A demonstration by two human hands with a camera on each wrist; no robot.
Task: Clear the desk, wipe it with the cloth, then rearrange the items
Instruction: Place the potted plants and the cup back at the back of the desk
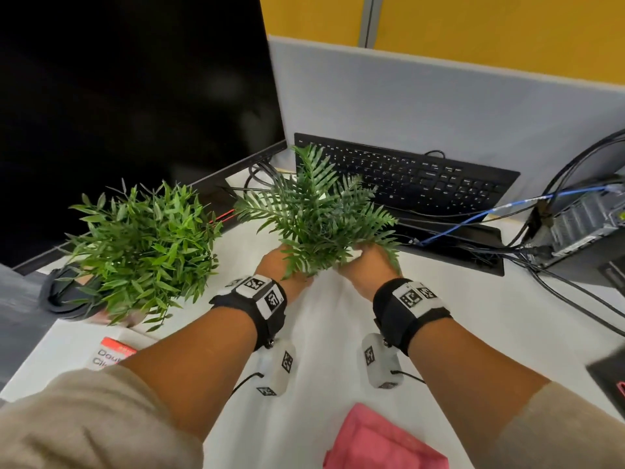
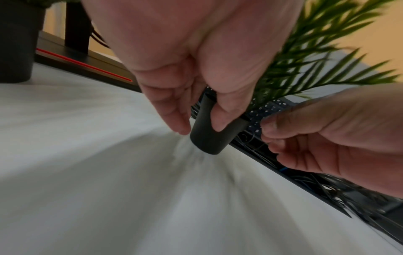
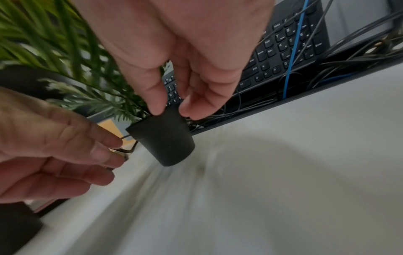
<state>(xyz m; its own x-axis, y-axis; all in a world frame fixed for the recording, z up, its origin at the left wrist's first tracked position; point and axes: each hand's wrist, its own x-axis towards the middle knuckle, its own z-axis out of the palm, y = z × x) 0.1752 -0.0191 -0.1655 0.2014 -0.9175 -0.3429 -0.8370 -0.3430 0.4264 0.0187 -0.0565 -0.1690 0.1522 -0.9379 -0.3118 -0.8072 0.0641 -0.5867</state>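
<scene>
A small fern (image 1: 314, 211) in a black pot (image 2: 209, 138) is at the middle of the white desk (image 1: 338, 333), in front of the keyboard. My left hand (image 1: 280, 265) grips the pot's side between a finger and the thumb (image 2: 201, 128). My right hand (image 1: 365, 265) pinches the pot's rim with two fingertips (image 3: 174, 112). The pot (image 3: 165, 143) is tilted, and I cannot tell whether its base touches the desk. A pink cloth (image 1: 382, 441) lies at the near edge.
A second bushy plant (image 1: 142, 245) stands to the left, with a red-and-white box (image 1: 108, 357) in front of it. A black monitor (image 1: 135, 113) fills the back left. The keyboard (image 1: 406, 177) leans on the partition above a cable slot (image 1: 453, 245). A computer tower (image 1: 581, 228) sits right.
</scene>
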